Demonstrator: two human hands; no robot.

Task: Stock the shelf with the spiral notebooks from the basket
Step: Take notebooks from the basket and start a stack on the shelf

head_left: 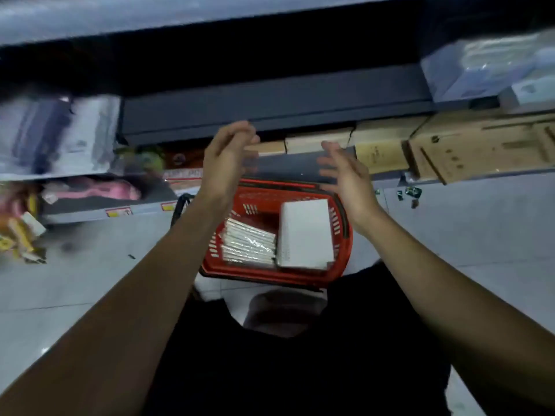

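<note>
A red plastic basket (345,232) stands on the floor in front of me, below the shelves. Inside it, a white spiral notebook (304,232) lies flat on the right, and a row of wrapped notebooks (249,244) stands on edge on the left. Both my hands hover in the air above the basket's far rim, palms turned toward each other. My left hand (225,163) and my right hand (345,175) have their fingers extended and hold nothing. The dark shelf (270,115) sits just beyond my fingertips.
Brown cardboard boxes (480,145) fill the lower shelf to the right. Plastic-wrapped packs (60,133) lie on the shelf at left, with pink and yellow goods (90,190) below. The floor is pale grey tile (450,235). My dark clothing fills the bottom centre.
</note>
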